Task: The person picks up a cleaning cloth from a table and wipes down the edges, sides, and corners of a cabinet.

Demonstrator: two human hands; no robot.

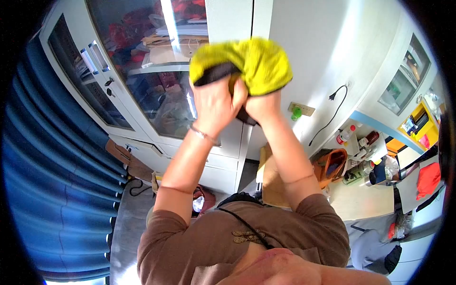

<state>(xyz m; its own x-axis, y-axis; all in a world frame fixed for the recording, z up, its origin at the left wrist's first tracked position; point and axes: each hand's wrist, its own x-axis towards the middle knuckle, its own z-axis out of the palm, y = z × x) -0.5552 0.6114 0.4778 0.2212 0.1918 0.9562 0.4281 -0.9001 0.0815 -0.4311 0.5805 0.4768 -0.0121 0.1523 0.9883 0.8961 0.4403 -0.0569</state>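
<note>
A yellow-green cloth item (266, 64) with a dark lining is raised in front of me, its edges blurred. My left hand (216, 102), with a bracelet at the wrist, has its fingers closed on the dark edge at the item's left side. Close beside it, my right hand (265, 105) grips the lower part of the cloth, which covers most of its fingers. The two hands nearly touch. Some dark lining hangs between and below them.
Behind the cloth stands a glass-door cabinet (223, 23) with papers and bags. A blue curtain (57, 166) hangs at the left. To the right are a wall socket (306, 110), a black cable (327, 126), an orange bag (330, 164) and a desk (365, 199) with bottles.
</note>
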